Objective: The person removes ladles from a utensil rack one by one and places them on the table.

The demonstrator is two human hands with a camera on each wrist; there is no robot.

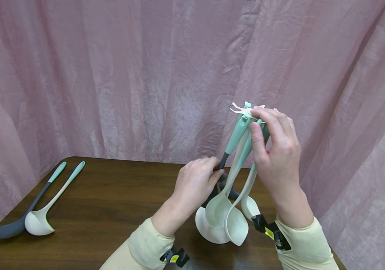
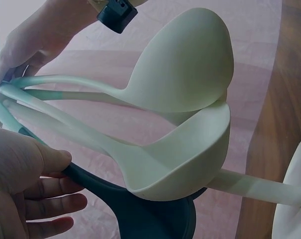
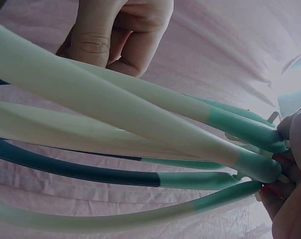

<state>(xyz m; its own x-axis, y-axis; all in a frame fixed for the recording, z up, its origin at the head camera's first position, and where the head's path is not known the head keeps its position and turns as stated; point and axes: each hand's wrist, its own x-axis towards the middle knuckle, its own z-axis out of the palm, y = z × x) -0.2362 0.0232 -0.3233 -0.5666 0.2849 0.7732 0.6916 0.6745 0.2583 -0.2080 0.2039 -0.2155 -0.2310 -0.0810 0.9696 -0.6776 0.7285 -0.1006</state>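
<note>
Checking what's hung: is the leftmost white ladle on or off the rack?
Off: the ladle lies on the table, apart from the rack.

Brown table [image 1: 121,210] bears ladle [image 1: 38,223], grey utensil [image 1: 8,230] — and stand [image 1: 210,234].

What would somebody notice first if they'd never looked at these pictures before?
Probably the bunch of mint-handled utensils hanging from a white stand, right of the table's middle. Next, the left hand holding a dark shaft and the right hand at the stand's top. Then a white ladle and a dark utensil lying at the table's left.
</note>
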